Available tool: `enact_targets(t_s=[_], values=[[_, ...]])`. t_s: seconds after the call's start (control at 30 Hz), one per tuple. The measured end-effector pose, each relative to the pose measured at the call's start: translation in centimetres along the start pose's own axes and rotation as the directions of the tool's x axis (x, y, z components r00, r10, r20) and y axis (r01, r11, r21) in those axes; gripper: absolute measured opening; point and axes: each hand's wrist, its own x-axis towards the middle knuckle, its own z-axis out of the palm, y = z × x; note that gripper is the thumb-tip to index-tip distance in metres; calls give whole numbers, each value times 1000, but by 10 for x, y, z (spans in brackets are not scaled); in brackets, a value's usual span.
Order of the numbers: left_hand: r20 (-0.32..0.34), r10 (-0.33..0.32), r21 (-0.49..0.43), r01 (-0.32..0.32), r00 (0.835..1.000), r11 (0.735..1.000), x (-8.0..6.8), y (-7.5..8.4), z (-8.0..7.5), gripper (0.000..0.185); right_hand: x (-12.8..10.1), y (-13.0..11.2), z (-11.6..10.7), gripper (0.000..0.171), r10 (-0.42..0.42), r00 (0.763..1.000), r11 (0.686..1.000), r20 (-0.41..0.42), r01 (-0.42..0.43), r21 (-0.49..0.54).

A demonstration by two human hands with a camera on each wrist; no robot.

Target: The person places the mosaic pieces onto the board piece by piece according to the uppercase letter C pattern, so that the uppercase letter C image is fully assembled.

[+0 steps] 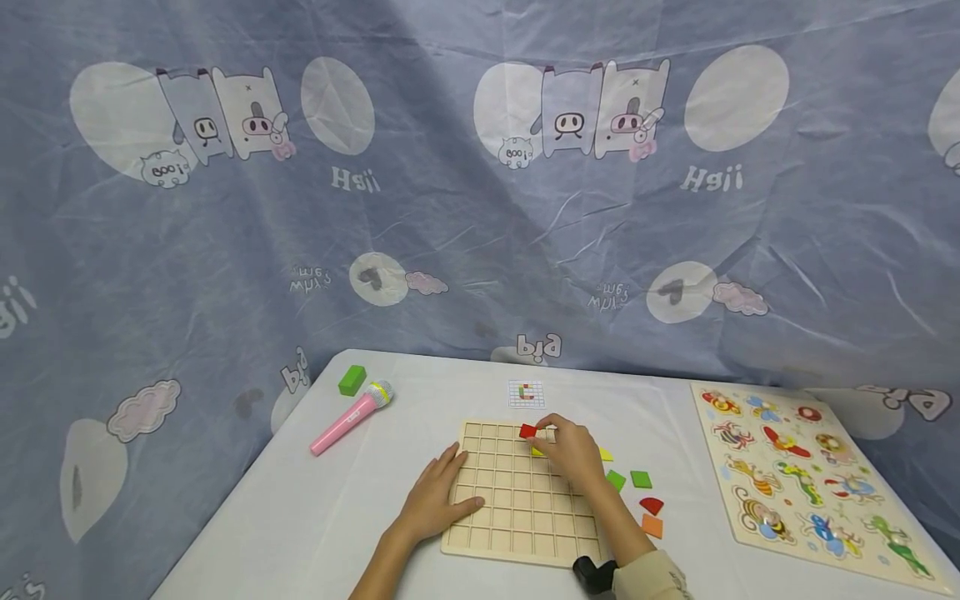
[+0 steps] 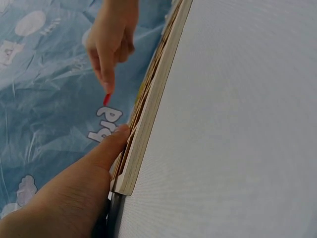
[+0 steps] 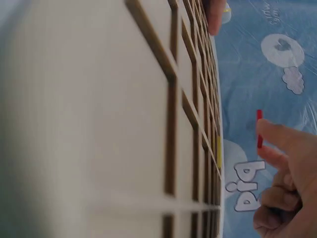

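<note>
A wooden board (image 1: 517,522) with a grid of square cells lies on the white table. My left hand (image 1: 433,500) rests on its left edge, fingers extended and thumb over the grid; in the left wrist view, the thumb (image 2: 106,146) presses the rim. Above the far part of the grid, my right hand (image 1: 573,454) pinches a small red tile (image 1: 528,431) between thumb and finger. The right wrist view shows this red tile (image 3: 259,129) edge-on, apart from the board. A yellow piece (image 1: 537,452) shows at the grid just below the right fingertips, partly hidden.
Right of the board lie green tiles (image 1: 641,479), a red quarter-round piece (image 1: 652,506), an orange square (image 1: 652,526) and a yellow piece (image 1: 606,455). Behind it is a pattern card (image 1: 527,394). An insect puzzle (image 1: 806,454), pink toy microphone (image 1: 348,422) and green block (image 1: 352,381) flank it.
</note>
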Motion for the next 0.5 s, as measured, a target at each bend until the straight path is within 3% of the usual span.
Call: enact_targets(t_s=[0.3,0.5], values=[[8,-8,9,8,1000,1000,1,1,-1,84,-2,4,19,30,-26,998,994,53,31,-107],[3,0,11,0,1000,1000,1,0,-1,84,-3,4,23,30,-25,998,993,61,32,-113]])
